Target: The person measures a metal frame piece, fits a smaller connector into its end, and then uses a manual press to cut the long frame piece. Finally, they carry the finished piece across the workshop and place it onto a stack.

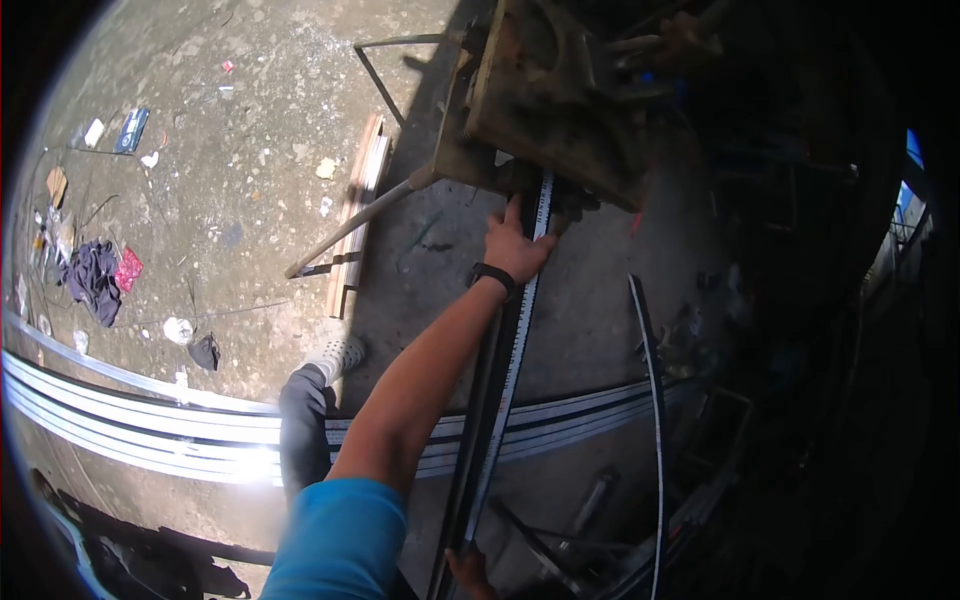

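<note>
A long dark metal profile (500, 345) with a pale printed strip of lettering along it runs from the bottom of the head view up to a wooden-topped machine stand (560, 140). My left hand (516, 248), with a black band on its wrist, grips the profile just short of the stand, thumb on the right side and fingers on the left. Low in the view, my right hand (468, 572) is closed around the profile's near part; its fingers are partly hidden. The profile's far end goes under the stand's board, in deep shadow.
Several silvery profiles (150, 420) lie across the floor under my arm. A narrow dark strip (650, 370) stands to the right. A stand leg (350, 232) slants out left beside wooden bars (362, 210). Dark cloth (93, 282) and litter lie at far left.
</note>
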A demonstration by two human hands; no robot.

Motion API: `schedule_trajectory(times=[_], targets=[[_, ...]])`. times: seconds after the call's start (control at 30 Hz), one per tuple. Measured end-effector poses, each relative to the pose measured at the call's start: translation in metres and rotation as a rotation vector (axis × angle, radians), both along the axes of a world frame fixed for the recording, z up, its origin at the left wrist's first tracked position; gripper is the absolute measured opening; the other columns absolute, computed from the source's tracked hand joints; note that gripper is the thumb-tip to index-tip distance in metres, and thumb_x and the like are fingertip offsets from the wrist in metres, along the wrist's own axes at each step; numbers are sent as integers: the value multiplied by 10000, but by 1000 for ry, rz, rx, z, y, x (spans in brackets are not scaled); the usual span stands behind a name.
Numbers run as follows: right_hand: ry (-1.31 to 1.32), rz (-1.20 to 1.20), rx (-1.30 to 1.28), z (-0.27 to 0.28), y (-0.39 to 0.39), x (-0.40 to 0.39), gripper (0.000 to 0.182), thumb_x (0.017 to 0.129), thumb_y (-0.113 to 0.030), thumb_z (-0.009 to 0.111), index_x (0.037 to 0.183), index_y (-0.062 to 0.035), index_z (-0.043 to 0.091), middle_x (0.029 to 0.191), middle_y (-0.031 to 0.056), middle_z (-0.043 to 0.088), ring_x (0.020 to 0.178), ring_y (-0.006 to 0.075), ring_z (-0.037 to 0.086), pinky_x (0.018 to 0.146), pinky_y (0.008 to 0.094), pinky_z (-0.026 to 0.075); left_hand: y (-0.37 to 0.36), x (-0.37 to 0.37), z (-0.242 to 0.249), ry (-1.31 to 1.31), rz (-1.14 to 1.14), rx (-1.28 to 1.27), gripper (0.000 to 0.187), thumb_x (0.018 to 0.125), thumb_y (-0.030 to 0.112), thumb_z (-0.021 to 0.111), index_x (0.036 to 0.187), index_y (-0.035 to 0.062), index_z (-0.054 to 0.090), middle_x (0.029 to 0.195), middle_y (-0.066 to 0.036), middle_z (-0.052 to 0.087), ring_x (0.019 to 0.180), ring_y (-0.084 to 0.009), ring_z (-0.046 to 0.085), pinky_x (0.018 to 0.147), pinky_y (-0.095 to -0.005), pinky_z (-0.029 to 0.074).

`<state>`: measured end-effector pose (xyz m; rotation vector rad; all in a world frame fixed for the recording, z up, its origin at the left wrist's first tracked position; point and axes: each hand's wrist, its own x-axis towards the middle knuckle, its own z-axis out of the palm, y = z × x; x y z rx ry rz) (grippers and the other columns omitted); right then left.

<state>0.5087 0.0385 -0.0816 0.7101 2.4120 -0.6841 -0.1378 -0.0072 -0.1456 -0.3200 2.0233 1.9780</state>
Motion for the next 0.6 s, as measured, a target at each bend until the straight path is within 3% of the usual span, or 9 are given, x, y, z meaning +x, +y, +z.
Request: schedule_trajectory(times=[0.1, 0.17, 0.2, 0.27, 0.33, 0.43, 0.47, 0.53, 0.6], targets=[[34, -229, -69, 9, -9, -75, 447, 789, -162, 752, 1173, -19, 573, 985, 202, 686, 933, 392, 682, 806, 445, 535, -2, 2, -3, -31, 27, 36, 950, 768, 409, 739, 1531, 78, 280, 1339, -339, 414, 1180, -435, 549, 1029, -422, 462], [175, -236, -247, 23, -11, -207, 545, 769, -70, 714, 1259, -2, 487, 1108, 121, 641, 1049, 266, 637, 912, 373, 487, 3, 3, 0, -40, 35, 60, 962, 774, 454, 748, 1525, 67, 287, 1340, -335, 416, 1169, -435, 557, 1020, -430, 466], [336, -240, -365, 6, -4, -260, 572, 806, -109, 671, 1321, 2, 450, 1202, 104, 587, 1141, 196, 560, 1009, 333, 411, 2, 4, 1, -35, 42, 65, 972, 777, 478, 752, 1521, 58, 289, 1344, -333, 417, 1161, -435, 562, 1015, -434, 469], [333, -491, -998, -19, 40, -424, 597, 961, -287, 518, 1468, -12, 366, 1395, 129, 492, 1292, 209, 473, 1087, 354, 363, -1, 6, -5, 1, 82, 38, 981, 792, 518, 750, 1511, 31, 293, 1346, -320, 427, 1144, -415, 577, 1001, -431, 476], [368, -499, -1100, -17, 34, -538, 668, 1039, -479, 436, 1532, -50, 301, 1452, 84, 463, 1316, 185, 455, 1098, 332, 357, 0, 15, -19, 82, 167, -2, 981, 816, 546, 739, 1496, -4, 296, 1345, -298, 446, 1126, -377, 597, 983, -418, 485], [404, -396, -1020, -62, 61, -631, 537, 1052, -492, 389, 1352, -59, 494, 1215, 103, 635, 1040, 200, 649, 897, 331, 535, -41, 76, -11, -206, 303, 645, 868, 853, 550, 718, 1372, -70, 403, 1269, -222, 506, 1125, -286, 595, 901, -358, 516], [387, -387, -972, -62, 59, -637, 531, 1043, -500, 408, 1325, -61, 505, 1172, 107, 652, 966, 200, 664, 829, 330, 554, -47, 114, -21, -259, 195, 675, 822, 875, 545, 701, 1354, -60, 419, 1228, -197, 534, 1092, -254, 611, 846, -338, 536], [361, -355, -876, -54, 50, -653, 523, 1024, -517, 446, 1272, -63, 526, 1086, 117, 684, 819, 200, 694, 691, 327, 592, -47, 204, -43, -450, -112, 704, 825, 863, 543, 715, 1364, -53, 444, 1279, -223, 575, 1150, -285, 609, 981, -363, 478], [342, -395, -926, -58, 52, -657, 544, 1009, -514, 473, 1233, -28, 569, 1032, 150, 696, 780, 219, 702, 651, 355, 603, -27, 275, -45, -527, -125, 742, 704, 855, 532, 728, 1252, -32, 586, 1159, -176, 678, 1125, -212, 629, 982, -343, 470]])
